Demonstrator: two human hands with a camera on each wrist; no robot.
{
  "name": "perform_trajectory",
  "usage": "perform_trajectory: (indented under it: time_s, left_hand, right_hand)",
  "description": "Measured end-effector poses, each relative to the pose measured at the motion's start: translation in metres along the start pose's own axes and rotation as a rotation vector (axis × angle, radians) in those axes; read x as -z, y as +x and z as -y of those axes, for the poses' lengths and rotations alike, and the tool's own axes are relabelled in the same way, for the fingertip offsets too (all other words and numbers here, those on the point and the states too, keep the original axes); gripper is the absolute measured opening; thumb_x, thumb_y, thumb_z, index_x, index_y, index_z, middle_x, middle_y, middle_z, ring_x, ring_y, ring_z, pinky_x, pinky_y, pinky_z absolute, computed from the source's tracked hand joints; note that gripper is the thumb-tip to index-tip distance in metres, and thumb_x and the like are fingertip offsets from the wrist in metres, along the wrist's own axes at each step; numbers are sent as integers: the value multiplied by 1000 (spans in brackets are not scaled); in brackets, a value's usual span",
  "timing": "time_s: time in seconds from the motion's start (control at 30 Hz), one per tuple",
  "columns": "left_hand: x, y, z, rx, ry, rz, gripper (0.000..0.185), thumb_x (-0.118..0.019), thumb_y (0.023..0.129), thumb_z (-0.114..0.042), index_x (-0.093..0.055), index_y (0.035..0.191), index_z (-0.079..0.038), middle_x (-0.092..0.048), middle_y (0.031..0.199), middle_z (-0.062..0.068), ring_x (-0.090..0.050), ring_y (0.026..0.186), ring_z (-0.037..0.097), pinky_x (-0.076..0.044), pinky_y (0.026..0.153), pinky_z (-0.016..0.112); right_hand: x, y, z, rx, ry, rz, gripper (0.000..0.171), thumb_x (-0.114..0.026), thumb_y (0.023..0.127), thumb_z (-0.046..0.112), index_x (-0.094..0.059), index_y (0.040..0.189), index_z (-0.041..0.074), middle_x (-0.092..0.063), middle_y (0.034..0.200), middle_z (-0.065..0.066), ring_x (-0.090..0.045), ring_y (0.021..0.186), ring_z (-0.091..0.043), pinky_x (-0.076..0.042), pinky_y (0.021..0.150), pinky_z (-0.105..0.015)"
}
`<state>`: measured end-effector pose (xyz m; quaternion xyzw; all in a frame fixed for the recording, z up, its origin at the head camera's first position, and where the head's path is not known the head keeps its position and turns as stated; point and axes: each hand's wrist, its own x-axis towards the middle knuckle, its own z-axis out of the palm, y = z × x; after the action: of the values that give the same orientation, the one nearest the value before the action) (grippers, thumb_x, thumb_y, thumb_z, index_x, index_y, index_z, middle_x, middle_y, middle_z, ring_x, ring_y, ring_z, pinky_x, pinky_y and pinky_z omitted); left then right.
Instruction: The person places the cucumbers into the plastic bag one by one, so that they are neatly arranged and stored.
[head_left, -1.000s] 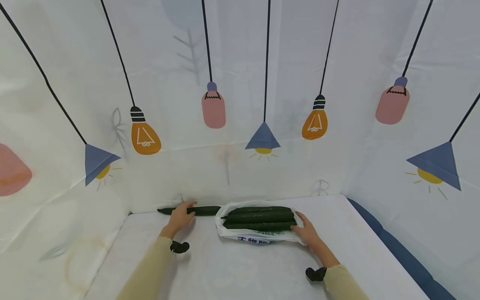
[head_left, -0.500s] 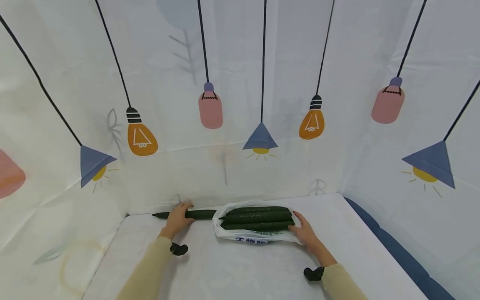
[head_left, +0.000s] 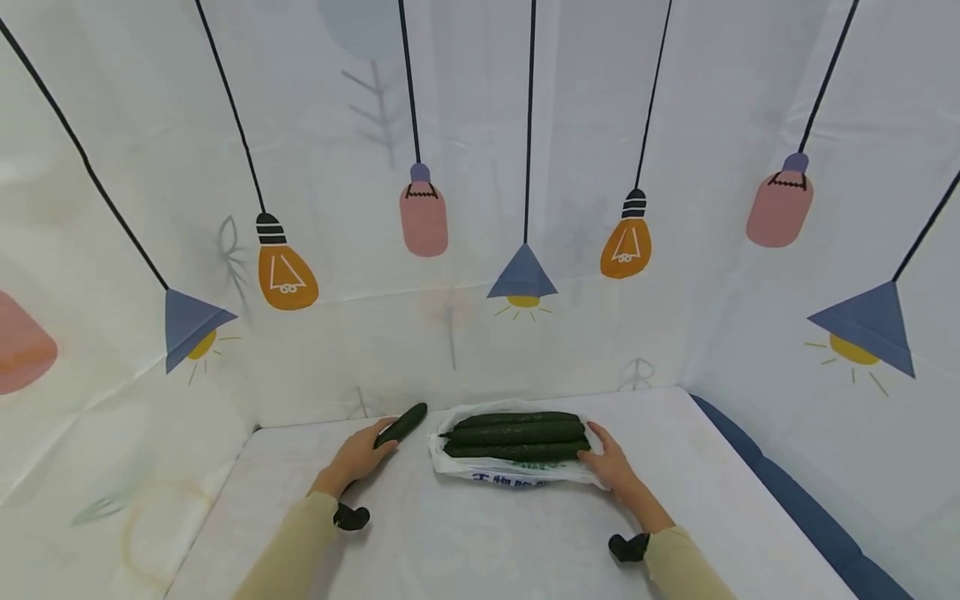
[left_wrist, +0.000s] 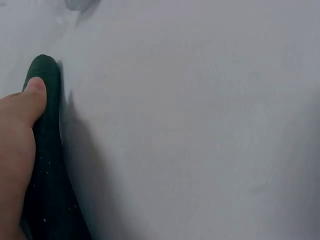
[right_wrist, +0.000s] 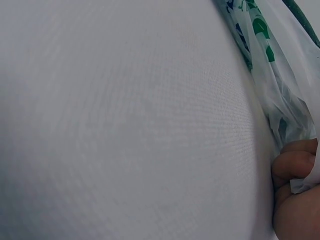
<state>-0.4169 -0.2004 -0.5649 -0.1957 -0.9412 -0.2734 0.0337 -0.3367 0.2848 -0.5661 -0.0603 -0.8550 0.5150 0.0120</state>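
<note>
My left hand grips a dark green cucumber lifted off the white table, its free end tilted up and to the right. In the left wrist view my thumb lies along that cucumber. To its right a white plastic bag with blue print lies on the table, with three cucumbers resting side by side on it. My right hand pinches the bag's right edge; in the right wrist view its fingers curl on the bag.
White fabric walls printed with hanging lamps enclose the table at the back and both sides. A dark blue strip runs along the table's right edge. Black wrist-camera mounts sit at both sleeves.
The cucumber lay flat along the back wall; my left hand has now lifted it and swung it so it points up toward the right. The right hand stayed on the bag.
</note>
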Motion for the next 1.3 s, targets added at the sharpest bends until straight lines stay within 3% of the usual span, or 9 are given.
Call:
perform_trajectory:
  time_s: [0.3, 0.53, 0.73, 0.9, 1.13, 1.3]
  left_hand:
    - [2, -6, -6, 18, -132, -13, 41, -48, 91, -32, -41, 131, -24, -47, 125, 8, -45, 111, 31, -34, 87, 51]
    - [6, -2, -3, 70, -180, -21, 41, -47, 90, -39, -37, 129, -33, -51, 116, 13, -49, 102, 26, -38, 82, 49]
    - [9, 1, 1, 12, -175, -46, 49, -63, 82, -34, -41, 125, -37, -54, 110, 5, -51, 86, 17, -40, 71, 40]
    - [16, 4, -6, -25, -102, -79, 46, -62, 81, -37, -44, 124, -38, -57, 98, 1, -48, 71, 16, -38, 61, 36]
    - [29, 14, -28, -102, -87, -71, 44, -58, 86, -32, -45, 128, -31, -52, 117, -5, -51, 98, 14, -40, 80, 43]
    - [35, 23, -49, -171, -117, -63, 43, -56, 87, -29, -45, 128, -30, -49, 120, -9, -49, 102, 13, -39, 82, 43]
  right_hand:
    - [0, 3, 0, -9, -7, 8, 66, -59, 83, 23, -24, 139, 14, -15, 143, -16, -7, 129, -37, -8, 97, -58]
    - [1, 3, 0, -6, -9, 13, 67, -59, 84, 25, -23, 139, 15, -14, 143, -17, -7, 129, -37, -9, 96, -59]
    - [1, 2, -3, -7, -2, 13, 67, -59, 83, 26, -24, 138, 15, -15, 142, -17, -7, 128, -38, -9, 96, -59]
    - [1, 4, -3, -11, 15, 6, 67, -60, 82, 24, -25, 138, 14, -15, 142, -17, -7, 129, -38, -9, 96, -58]
    - [0, 3, 2, -11, 35, -28, 64, -58, 82, 17, -26, 138, 12, -15, 142, -18, -6, 129, -37, -10, 97, -57]
    - [1, 7, 11, 30, 13, -59, 62, -55, 83, 15, -26, 137, 11, -17, 142, -17, -9, 129, -35, -12, 98, -55]
